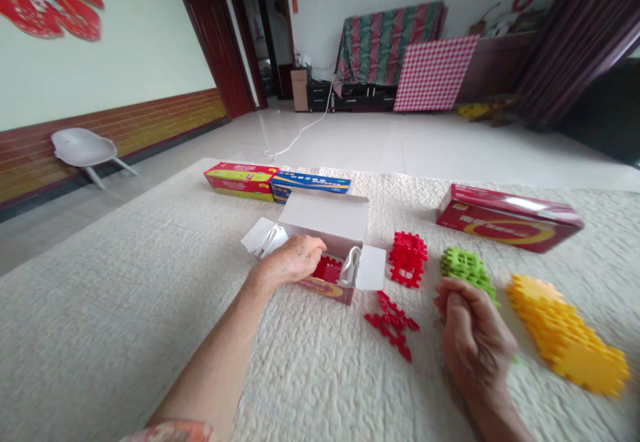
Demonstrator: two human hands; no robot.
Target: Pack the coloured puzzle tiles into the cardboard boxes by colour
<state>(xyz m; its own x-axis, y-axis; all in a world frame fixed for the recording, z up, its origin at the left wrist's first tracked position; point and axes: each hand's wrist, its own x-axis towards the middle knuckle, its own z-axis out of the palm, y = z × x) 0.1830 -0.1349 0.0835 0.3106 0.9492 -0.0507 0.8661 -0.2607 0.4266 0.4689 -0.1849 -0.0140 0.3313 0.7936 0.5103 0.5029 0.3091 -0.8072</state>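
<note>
An open cardboard box (327, 289) with its white lid flap (325, 217) raised stands at the centre. My left hand (293, 257) reaches over its near left side, fingers bent together above the opening; what they hold, if anything, is hidden. Inside lies a red plastic piece (329, 269), with a looped white cord (352, 266) at the right end. My right hand (473, 335) is closed with the thumb on top, just in front of the green interlocking pieces (465, 265). Whatever it grips cannot be made out.
Red square pieces (409, 259) stand right of the box, with red pointed pieces (393, 325) nearer. Yellow interlocking pieces (570, 339) lie far right. A dark red box (507, 219), a red-and-green box (240, 181) and a blue box (311, 182) sit farther back on the quilted cover (150, 309).
</note>
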